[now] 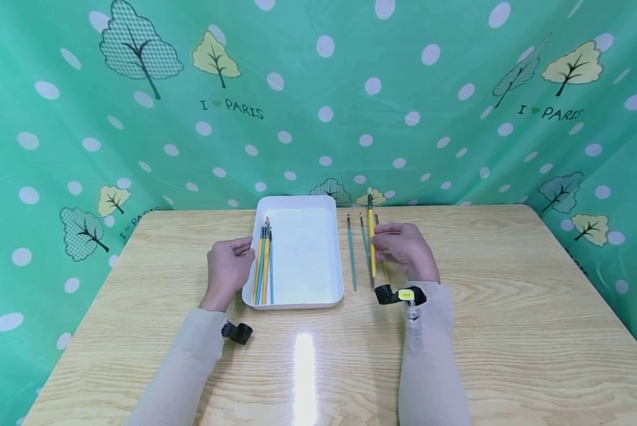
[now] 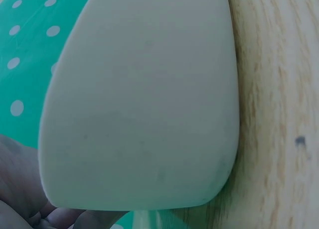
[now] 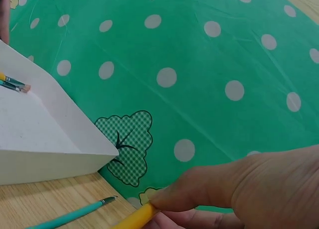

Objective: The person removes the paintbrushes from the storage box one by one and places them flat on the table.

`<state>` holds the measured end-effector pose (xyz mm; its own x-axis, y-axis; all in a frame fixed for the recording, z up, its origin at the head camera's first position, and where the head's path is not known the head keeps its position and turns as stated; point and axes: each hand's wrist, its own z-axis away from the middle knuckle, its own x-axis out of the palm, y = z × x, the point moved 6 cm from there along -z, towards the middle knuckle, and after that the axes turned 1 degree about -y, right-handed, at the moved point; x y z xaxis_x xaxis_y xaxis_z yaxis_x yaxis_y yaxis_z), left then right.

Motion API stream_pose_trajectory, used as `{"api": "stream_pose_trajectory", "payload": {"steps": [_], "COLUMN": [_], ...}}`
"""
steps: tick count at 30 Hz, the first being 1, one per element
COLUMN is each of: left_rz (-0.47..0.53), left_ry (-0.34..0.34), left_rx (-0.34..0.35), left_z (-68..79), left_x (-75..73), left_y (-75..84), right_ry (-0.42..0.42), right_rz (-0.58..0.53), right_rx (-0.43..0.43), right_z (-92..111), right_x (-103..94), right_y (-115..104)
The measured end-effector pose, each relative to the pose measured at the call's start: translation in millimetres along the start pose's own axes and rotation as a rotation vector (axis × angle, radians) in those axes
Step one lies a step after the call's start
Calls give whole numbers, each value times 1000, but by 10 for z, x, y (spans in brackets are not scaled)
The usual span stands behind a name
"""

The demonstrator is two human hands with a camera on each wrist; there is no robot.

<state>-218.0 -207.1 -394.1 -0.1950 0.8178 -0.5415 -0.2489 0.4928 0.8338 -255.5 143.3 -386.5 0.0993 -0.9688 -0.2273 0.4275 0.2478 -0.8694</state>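
Observation:
A white rectangular tray (image 1: 307, 248) lies on the table, with several yellow and teal paintbrushes (image 1: 264, 266) side by side along its left wall. My left hand (image 1: 230, 269) holds the tray's left rim between thumb and fingers; the tray's outer wall (image 2: 139, 99) fills most of the left wrist view. To the right of the tray, my right hand (image 1: 406, 248) pinches a yellow paintbrush (image 1: 371, 236) by its handle, bristles up. A teal paintbrush (image 1: 352, 254) lies nearest the tray. Another teal brush (image 1: 364, 236) and a yellow-handled one (image 1: 385, 271) lie partly hidden by the right hand and its brush.
The wooden table (image 1: 510, 307) extends to both sides and toward me. A green dotted curtain (image 1: 318, 118) hangs right behind its far edge. Black wrist cameras (image 1: 237, 333) sit on both sleeves.

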Motion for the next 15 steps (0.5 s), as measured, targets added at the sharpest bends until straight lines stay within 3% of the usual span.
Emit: {"api": "stream_pose_trajectory", "payload": {"steps": [15], "left_rz": [-12], "left_ry": [4], "left_rx": [-24], "left_z": [0], "left_x": [2], "left_y": [-1], "right_ry": [54], "right_rz": [44], "right_rx": [41], "right_z": [12], "right_x": [-233], "right_y": [118]}}
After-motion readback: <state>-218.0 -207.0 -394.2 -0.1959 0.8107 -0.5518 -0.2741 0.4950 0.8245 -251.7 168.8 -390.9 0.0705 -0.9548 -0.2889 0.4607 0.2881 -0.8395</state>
